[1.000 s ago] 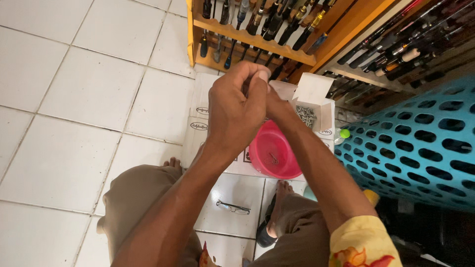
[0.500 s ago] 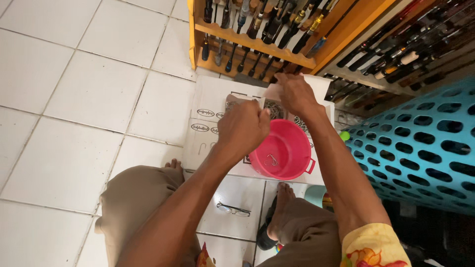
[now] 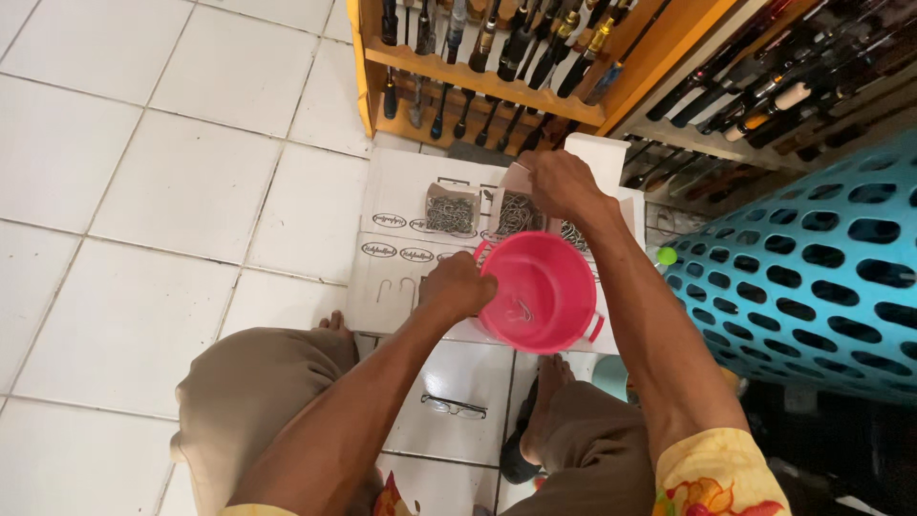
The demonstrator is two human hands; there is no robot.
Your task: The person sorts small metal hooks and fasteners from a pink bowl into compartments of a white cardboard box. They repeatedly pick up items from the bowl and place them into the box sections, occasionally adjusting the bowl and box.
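Reaching forward, the right hand [image 3: 559,182] dips curled fingers into a pile of small metal hooks [image 3: 516,215] on the white cardboard [image 3: 401,191]; whether it has pinched any, I cannot tell. Left hand [image 3: 458,287] clasps the pink bucket's [image 3: 540,291] rim. Hooks look light, stiff, sharp: pinch the shanks.

White tiled floor [image 3: 172,191] is lying open to the left, while an orange wooden rod rack [image 3: 478,81] and a turquoise perforated plastic basket [image 3: 821,287] are crowding the flattened white cardboard [image 3: 401,205].
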